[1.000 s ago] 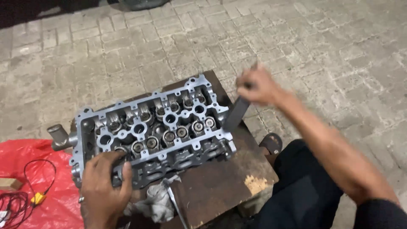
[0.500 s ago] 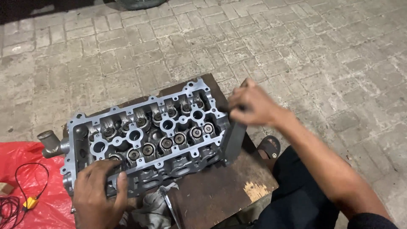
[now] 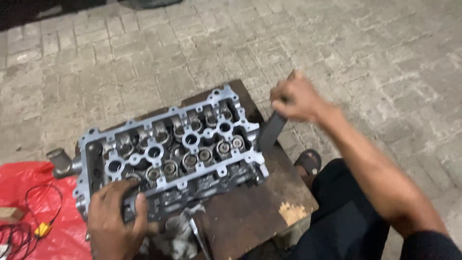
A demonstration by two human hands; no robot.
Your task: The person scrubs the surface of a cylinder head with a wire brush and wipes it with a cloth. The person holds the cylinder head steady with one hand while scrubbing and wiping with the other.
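Paving of grey brick (image 3: pixel 365 53) runs all around, and on it stands a low brown wooden board (image 3: pixel 255 216) bearing the cylinder head (image 3: pixel 168 154), which I'll use as the landmark. Compared with a second ago, the casting sits differently in view: its far end has come up and round toward the right hand, and the flat dark bar has drawn back from its top face to its far right corner. To my eye that means the prying or scraping stroke at that corner has been finished or reset, while the casting is being steadied for another.

Left of the cylinder head lies a red plastic sheet (image 3: pixel 33 216) with thin black wires and a small yellow clip (image 3: pixel 42 229). Below its near edge a crumpled grey rag (image 3: pixel 178 236) rests on the board.

At the near left corner the left hand (image 3: pixel 115 224) is spread flat, fingers curled over the casting's edge, pressing it down. Off the far right corner the right hand (image 3: pixel 293 98) is closed in a fist round the dark bar (image 3: pixel 270 132), whose lower tip touches or nearly touches the casting's side; I cannot tell which.
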